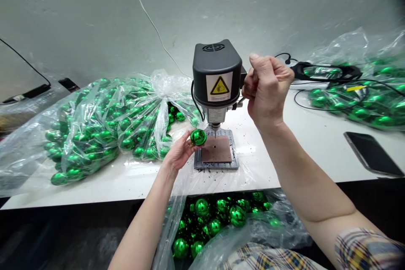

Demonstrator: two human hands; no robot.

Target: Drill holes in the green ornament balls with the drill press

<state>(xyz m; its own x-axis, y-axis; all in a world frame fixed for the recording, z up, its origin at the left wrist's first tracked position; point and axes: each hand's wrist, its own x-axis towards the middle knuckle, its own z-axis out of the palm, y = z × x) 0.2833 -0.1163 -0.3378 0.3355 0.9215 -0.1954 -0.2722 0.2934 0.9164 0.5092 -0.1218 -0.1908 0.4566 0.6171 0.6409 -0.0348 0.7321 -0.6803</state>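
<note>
Nearest to us, shiny green balls [237, 216] are crowding an open bag [281, 231] below the left hand [181, 152], its slack plastic rising toward the table [126, 190]; a snagging arm could be spilling them. The left hand is pinching one green ball [198, 136] between thumb and bent fingers, holding it just left of the drill bit [215, 133] and near the brown plate [218, 155]. We are judging this the sharpest risk: the surface is looking smooth and round, so a loose pinch could be letting the ball roll, and a bit meeting it off-centre could be skating toward the bare fingertips or cracking the shell. Dark crumbs [205, 172] are lying beside the left hand around the base [233, 164]; grit under the plate could be tilting it.

Above and to the right, the right hand [267, 86] is closing into a fist beside the drill press [217, 65], seemingly on a control that its fingers are hiding; an early or heavy pull could be dropping the bit while the left hand is sitting close. A yellow warning label [219, 87] is facing us between the two hands. Right of the right hand, a black cable [299, 103] is looping across, where an elbow could be catching it, and a phone [373, 154] is lying near the edge. Beyond the left hand, bulging bags [91, 130] are leaning close, and could be slumping if nudged.
</note>
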